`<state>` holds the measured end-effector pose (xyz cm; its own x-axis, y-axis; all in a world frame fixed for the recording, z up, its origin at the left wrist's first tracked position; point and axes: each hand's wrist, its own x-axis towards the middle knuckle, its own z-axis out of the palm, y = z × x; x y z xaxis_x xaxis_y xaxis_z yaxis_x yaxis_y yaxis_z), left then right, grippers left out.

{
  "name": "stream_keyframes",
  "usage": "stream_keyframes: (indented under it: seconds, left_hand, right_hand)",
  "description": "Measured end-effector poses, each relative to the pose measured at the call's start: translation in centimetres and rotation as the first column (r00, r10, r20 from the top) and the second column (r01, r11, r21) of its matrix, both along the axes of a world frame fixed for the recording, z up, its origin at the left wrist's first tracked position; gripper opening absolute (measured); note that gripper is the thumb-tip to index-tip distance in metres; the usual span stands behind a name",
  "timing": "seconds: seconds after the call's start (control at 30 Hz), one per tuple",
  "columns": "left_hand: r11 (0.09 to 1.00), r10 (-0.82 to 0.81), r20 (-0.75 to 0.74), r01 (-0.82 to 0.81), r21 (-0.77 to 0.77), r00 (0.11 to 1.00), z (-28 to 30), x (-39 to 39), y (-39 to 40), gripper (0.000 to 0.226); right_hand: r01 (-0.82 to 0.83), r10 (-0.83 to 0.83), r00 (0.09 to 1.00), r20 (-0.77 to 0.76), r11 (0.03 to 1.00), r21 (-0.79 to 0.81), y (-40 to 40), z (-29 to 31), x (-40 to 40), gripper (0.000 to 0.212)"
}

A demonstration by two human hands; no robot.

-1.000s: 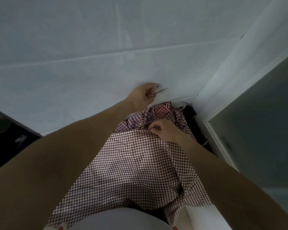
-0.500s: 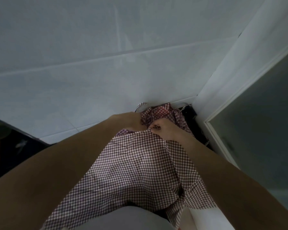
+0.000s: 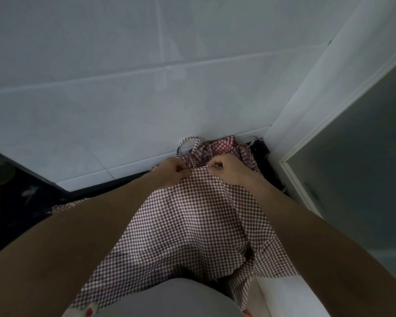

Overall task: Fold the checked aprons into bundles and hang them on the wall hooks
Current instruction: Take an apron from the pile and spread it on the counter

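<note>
A brown-and-white checked apron hangs spread in front of me against the white tiled wall. My left hand pinches its top edge at the left corner. My right hand pinches the same edge a little to the right. The neck strap loops up behind the hands and touches the wall. Behind the top edge lies a bunch of other checked aprons, red and brown, crumpled against the wall. No hook is visible.
The white tiled wall fills the upper view. A white door frame and a grey door stand at the right. A dark bag or strap hangs in the corner. A dark counter lies at the left.
My left hand came down from the wall, where it held the strap, and now pinches the apron's top edge beside my right hand. The strap loop now hangs free by the wall.
</note>
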<state>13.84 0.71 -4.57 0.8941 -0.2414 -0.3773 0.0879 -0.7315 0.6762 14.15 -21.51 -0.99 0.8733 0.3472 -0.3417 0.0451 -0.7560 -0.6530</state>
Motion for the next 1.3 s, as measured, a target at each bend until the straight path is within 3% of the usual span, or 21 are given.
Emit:
stream_keyframes:
  seconds: [0.13,0.23,0.37,0.5,0.53,0.63,0.7,0.8,0.93,1.03,1.1,1.17,1.23,1.3]
  left_hand:
    - [0.992,0.126,0.028,-0.127,0.019,0.992,-0.5,-0.2,0.7,0.011]
    - [0.984,0.172,0.050,-0.174,0.031,0.984,-0.4,-0.1,1.3,0.008]
    - [0.974,0.214,0.073,-0.218,0.055,0.974,-0.3,0.3,1.9,0.010]
    - [0.975,0.188,0.094,-0.198,0.102,0.978,0.0,0.7,2.4,0.012]
    - [0.975,0.176,0.100,-0.187,0.117,0.979,0.0,0.7,2.4,0.014]
    - [0.973,0.157,0.126,-0.175,0.152,0.980,0.2,0.8,2.3,0.017]
    - [0.968,0.161,0.132,-0.182,0.171,0.978,0.3,0.8,2.3,0.017]
    - [0.963,0.161,0.119,-0.182,0.196,0.980,0.5,0.6,2.7,0.016]
    - [0.947,0.222,0.142,-0.248,0.202,0.965,0.6,0.3,4.5,0.018]
    - [0.929,0.281,0.148,-0.307,0.207,0.948,0.7,0.3,6.0,0.019]
    - [0.919,0.295,0.148,-0.323,0.226,0.944,0.8,0.0,7.0,0.020]
    - [0.916,0.283,0.141,-0.311,0.253,0.949,0.7,-0.4,8.0,0.021]
    - [0.912,0.281,0.146,-0.311,0.267,0.949,0.6,-0.8,8.8,0.021]
    - [0.908,0.290,0.155,-0.323,0.267,0.944,0.6,-1.0,9.0,0.019]
  right_hand:
    - [-0.109,0.078,0.985,-0.154,0.973,-0.203,-1.4,0.4,-0.7,0.042]
    - [-0.059,-0.023,0.969,-0.245,0.945,-0.323,-4.8,1.0,-0.9,0.059]
    - [-0.177,-0.036,0.916,-0.400,0.858,-0.482,-10.7,2.3,-1.3,0.059]
    - [0.001,-0.217,0.926,-0.308,0.818,-0.575,-16.0,3.2,-1.4,0.088]
    - [0.033,-0.221,0.937,-0.269,0.825,-0.564,-17.0,3.6,-1.3,0.085]
    - [0.000,-0.186,0.948,-0.259,0.812,-0.584,-18.6,6.2,-0.3,0.033]
    - [-0.062,-0.169,0.936,-0.308,0.783,-0.619,-19.0,7.6,0.7,0.024]
    - [-0.107,-0.188,0.920,-0.343,0.724,-0.681,-18.9,9.5,1.9,0.027]
    - [-0.014,-0.243,0.913,-0.326,0.783,-0.622,-18.5,10.7,2.6,0.043]
    - [0.143,-0.272,0.882,-0.386,0.933,-0.330,-18.6,10.8,3.0,0.082]
    - [0.171,-0.243,0.860,-0.448,0.965,-0.197,-18.8,11.0,3.3,0.099]
    - [0.173,-0.237,0.846,-0.478,0.969,-0.174,-18.8,11.7,3.7,0.086]
    - [0.064,-0.202,0.892,-0.403,0.941,-0.331,-18.7,12.4,4.3,0.055]
    - [-0.097,-0.031,0.983,-0.181,0.747,-0.658,-18.7,12.6,5.6,0.044]
